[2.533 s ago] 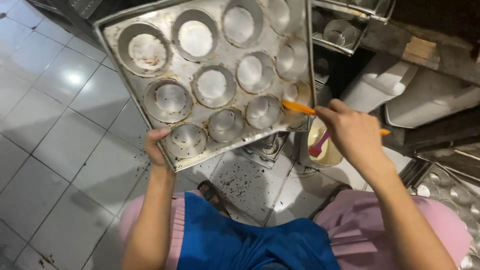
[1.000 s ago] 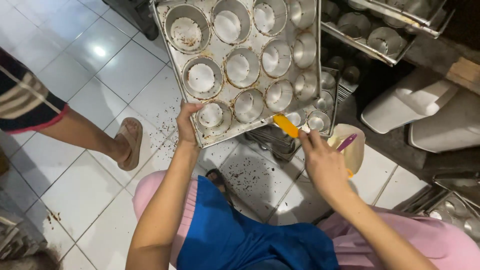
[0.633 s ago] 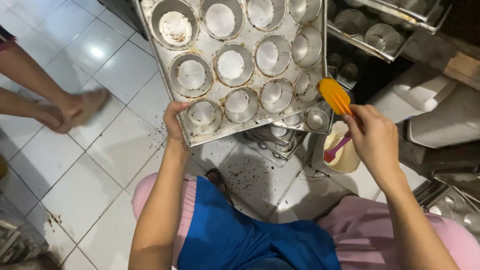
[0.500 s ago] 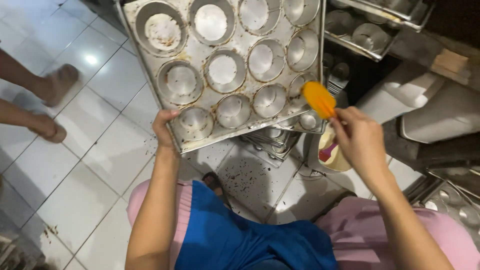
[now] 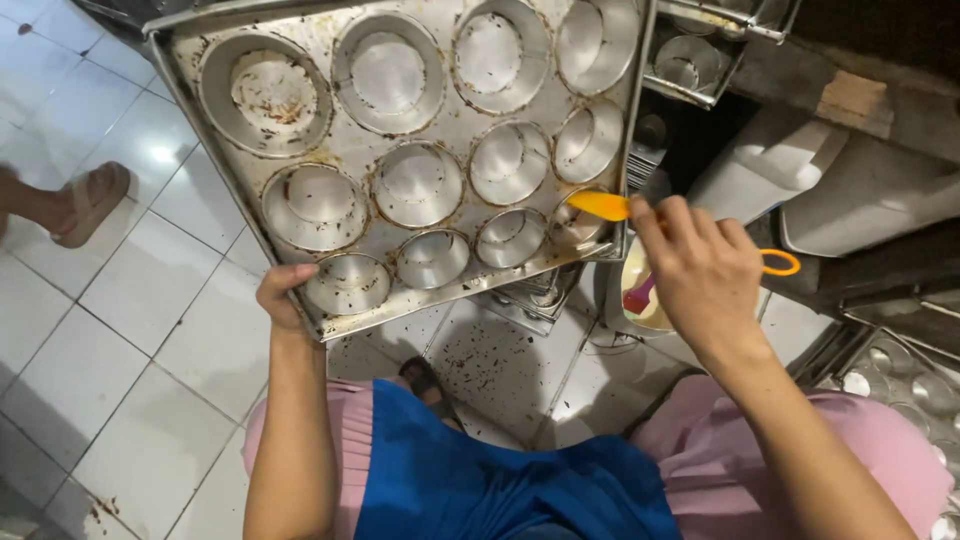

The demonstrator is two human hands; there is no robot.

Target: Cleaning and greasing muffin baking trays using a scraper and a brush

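A large metal baking tray (image 5: 440, 135) with several round cups, stained with dark crumbs, is tilted up in front of me. My left hand (image 5: 282, 296) grips its lower left corner from beneath. My right hand (image 5: 702, 268) holds an orange silicone brush (image 5: 600, 206) whose flat head rests in a cup at the tray's lower right edge; its looped handle end sticks out to the right of my fingers.
A small bowl (image 5: 632, 295) with a pink utensil sits on the floor under my right hand. Stacked tins fill a rack (image 5: 700, 55) at top right, more tins (image 5: 890, 380) at right. Another person's sandalled foot (image 5: 85, 200) stands at left on crumb-strewn white tiles.
The brush has moved from the air beside the tray down into a lower right cup. The tray has swung closer and lower. The other person's feet shifted further left.
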